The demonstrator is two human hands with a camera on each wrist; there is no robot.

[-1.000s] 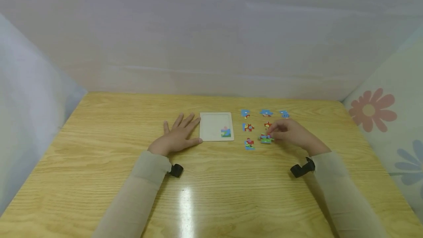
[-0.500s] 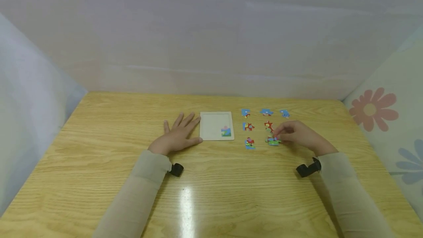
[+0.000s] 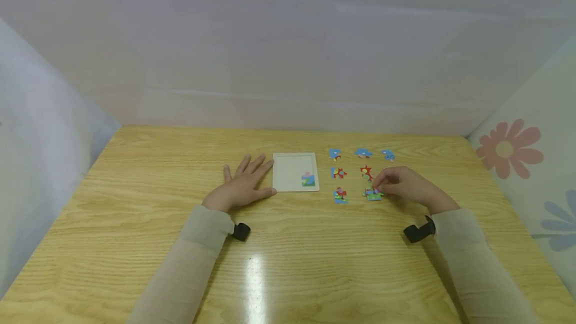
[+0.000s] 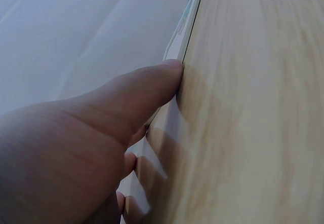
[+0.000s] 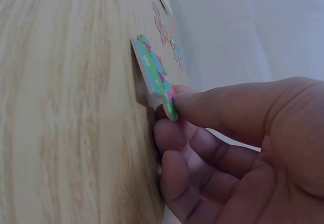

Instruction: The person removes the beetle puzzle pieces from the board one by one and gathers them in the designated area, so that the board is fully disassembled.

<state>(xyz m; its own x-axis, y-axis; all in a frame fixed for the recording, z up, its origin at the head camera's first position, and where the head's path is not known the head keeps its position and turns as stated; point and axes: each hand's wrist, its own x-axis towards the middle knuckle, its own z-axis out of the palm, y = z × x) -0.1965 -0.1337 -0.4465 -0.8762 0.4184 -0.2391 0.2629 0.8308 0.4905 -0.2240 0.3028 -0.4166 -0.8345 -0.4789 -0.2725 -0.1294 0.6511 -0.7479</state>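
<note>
My right hand [image 3: 402, 186] pinches a green, blue and pink jigsaw piece [image 5: 154, 72] between thumb and fingers. In the right wrist view the piece tilts, its near edge raised off the wood. My left hand [image 3: 240, 186] lies spread on the table, its thumb and a fingertip at the left edge of a square puzzle tray [image 3: 288, 188]. One piece [image 3: 308, 180] with blue, green and pink sits in the tray's lower right corner. The left wrist view shows the thumb [image 4: 152, 82] against the tray's side.
Right of the tray, several loose pieces lie in rows: three blue ones at the back, such as the middle piece [image 3: 362, 152], red-and-yellow ones [image 3: 339, 173] below, and a red-and-blue piece [image 3: 340, 196] in front. A pale curtain [image 3: 288, 64] hangs behind the wooden table [image 3: 297, 254].
My right hand has shifted a little to the right with the green piece, uncovering the red piece behind it. My left hand and the tray have stayed put.
</note>
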